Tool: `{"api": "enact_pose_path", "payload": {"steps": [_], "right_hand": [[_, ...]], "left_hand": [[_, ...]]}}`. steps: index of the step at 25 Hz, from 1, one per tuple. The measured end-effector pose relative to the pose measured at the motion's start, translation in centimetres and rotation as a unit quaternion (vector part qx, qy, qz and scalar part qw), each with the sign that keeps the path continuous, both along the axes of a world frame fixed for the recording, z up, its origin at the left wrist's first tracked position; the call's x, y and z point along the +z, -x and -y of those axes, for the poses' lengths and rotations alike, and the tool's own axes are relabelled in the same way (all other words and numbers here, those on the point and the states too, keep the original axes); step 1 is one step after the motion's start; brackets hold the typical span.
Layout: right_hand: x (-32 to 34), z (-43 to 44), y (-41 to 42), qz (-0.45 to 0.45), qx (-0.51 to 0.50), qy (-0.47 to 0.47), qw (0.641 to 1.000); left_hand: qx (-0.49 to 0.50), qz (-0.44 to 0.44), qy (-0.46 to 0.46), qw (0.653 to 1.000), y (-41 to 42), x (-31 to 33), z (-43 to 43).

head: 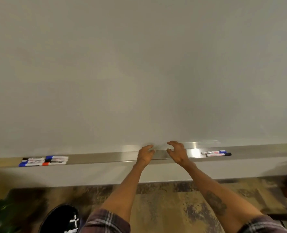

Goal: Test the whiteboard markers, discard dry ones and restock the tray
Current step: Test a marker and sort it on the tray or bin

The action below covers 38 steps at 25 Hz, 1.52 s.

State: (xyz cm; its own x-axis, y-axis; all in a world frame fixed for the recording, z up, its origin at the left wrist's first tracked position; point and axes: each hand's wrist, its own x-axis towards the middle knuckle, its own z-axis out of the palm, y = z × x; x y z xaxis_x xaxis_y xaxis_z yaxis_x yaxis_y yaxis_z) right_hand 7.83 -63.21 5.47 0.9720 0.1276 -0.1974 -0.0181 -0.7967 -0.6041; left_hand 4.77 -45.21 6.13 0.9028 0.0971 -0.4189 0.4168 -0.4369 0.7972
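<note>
1. While at mid tray (97,159), left hand (145,154) and right hand (177,153) loosely curled — gripping nothing.
2. Marker cluster (44,161) lying on tray's left end, marker pair (215,153) on right part — apart from both hands.

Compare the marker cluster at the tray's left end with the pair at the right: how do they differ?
The left marker cluster holds several markers packed in rows; the right marker pair is just two. The cluster includes a red cap; the pair shows only blue and black. Both lie flat and capped on the metal tray.
</note>
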Motion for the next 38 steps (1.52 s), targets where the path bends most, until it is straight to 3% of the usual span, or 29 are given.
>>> {"api": "enact_pose_path", "payload": {"steps": [15,20,28,38], "right_hand": [[-4.4,20.7,-0.5,-0.047,-0.195,-0.063,0.978],[-5.4,25.2,-1.3,-0.066,-0.276,-0.107,0.953],[-7.5,27.8,-3.0,-0.124,-0.262,-0.127,0.949],[-8.8,28.2,-3.9,-0.115,-0.218,-0.096,0.964]], "left_hand": [[-0.073,-0.063,0.050,0.994,-3.6,-3.5,17.3],[-0.039,-0.121,0.146,0.981,-4.7,-5.1,21.2],[-0.014,-0.182,0.196,0.963,-6.2,-6.7,24.8],[-0.025,-0.180,0.231,0.956,-6.6,-6.8,26.5]]}}
